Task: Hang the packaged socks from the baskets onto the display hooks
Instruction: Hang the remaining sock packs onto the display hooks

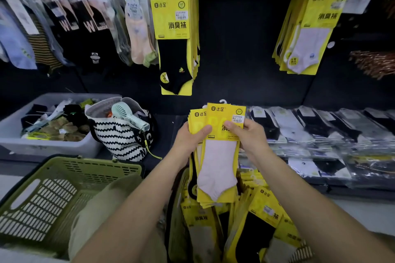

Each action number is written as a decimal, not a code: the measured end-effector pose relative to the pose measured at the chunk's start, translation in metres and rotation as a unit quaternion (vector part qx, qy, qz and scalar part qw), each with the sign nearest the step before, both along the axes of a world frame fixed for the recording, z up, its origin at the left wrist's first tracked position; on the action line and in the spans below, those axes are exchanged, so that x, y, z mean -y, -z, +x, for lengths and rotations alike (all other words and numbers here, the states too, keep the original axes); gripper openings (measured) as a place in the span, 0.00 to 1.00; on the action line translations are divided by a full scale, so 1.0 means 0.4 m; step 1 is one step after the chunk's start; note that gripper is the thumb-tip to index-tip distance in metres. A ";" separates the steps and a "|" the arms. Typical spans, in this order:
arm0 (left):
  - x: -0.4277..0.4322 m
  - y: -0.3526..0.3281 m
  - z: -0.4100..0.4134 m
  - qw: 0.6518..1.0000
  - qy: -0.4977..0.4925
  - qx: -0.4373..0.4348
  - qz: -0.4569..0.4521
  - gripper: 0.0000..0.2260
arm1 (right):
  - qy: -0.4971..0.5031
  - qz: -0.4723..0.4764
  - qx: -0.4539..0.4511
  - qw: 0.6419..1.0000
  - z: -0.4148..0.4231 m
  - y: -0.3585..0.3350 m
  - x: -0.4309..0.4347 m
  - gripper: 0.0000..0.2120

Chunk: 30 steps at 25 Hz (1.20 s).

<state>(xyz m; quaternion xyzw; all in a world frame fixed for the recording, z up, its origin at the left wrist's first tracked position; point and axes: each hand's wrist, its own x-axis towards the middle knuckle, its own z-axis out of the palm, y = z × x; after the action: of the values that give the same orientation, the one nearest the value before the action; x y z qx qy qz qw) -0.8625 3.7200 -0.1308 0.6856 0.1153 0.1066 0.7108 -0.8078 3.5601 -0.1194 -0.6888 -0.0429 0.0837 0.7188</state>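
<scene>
Left grip: your left hand (192,137) clasps a fanned stack of yellow sock packs (197,120), low before the display.
Right grip: your right hand (250,134) pinches the front pack (220,162).
Risk: peel it off carelessly and the fan may slide loose.
Far right: hung white-sock packs (307,32), likely its hook.

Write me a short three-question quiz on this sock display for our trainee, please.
1. True or false: the left hand and the right hand both hold the stack of yellow sock packs.
2. The sock on the front pack of that stack is: A black, B pale, C striped.
3. What lies on top of the striped bag?
Key: 1 true; 2 B; 3 a handheld fan.
</scene>
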 end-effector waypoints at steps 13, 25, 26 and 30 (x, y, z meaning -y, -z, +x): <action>-0.086 -0.317 0.256 0.977 -0.120 0.146 0.102 0.11 | 0.066 -0.002 0.154 0.986 0.341 -0.326 0.017 0.07; -0.153 -0.445 0.268 0.969 -0.120 0.197 0.087 0.18 | 0.026 -0.042 0.302 0.952 0.359 -0.510 -0.070 0.03; -0.158 -0.449 0.266 0.969 -0.121 0.197 0.090 0.18 | 0.023 -0.048 0.299 0.953 0.359 -0.516 -0.073 0.03; -0.178 -0.458 0.260 0.966 -0.115 0.203 0.109 0.22 | 0.020 -0.037 0.260 0.965 0.349 -0.524 -0.083 0.02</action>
<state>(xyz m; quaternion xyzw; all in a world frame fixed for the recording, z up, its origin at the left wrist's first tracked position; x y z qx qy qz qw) -0.7586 3.7912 0.0525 0.7049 0.0350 0.3363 0.6235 -0.6680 3.5934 0.0903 -0.7136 -0.2110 -0.1111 0.6587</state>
